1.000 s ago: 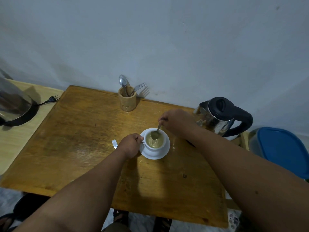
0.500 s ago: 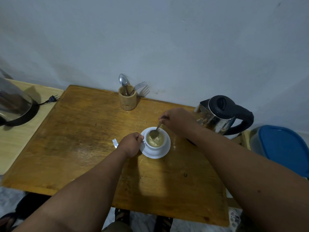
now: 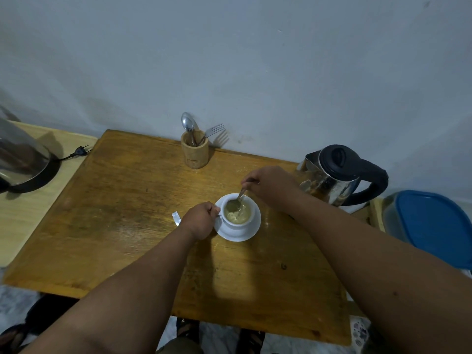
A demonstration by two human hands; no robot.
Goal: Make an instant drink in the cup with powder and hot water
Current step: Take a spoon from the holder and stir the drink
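Your white cup (image 3: pixel 238 217) sits on its saucer (image 3: pixel 251 232) near the middle of the wooden surface (image 3: pixel 127 213), holding a pale, frothy drink. Your left hand (image 3: pixel 200 221) has its fingers closed on the cup's handle at the left side, just as it did a second ago. Your right hand (image 3: pixel 270 186) hovers over the far right rim of the cup, fingers pinched together on the handle of the stirring spoon (image 3: pixel 236 201). The spoon's bowl now dips at the far left of the liquid, where a second ago it lay more toward the far middle; the foam has shifted toward the near side. Both hands have barely moved otherwise.

A small torn sachet (image 3: pixel 176 217) lies on the surface just left of your left hand. The kettle (image 3: pixel 337 175) stands at the far right edge, close behind your right wrist. At the far edge, the wooden holder (image 3: pixel 194 152) keeps a spoon and a fork upright. A blue lid (image 3: pixel 434 226) shows off the right side.
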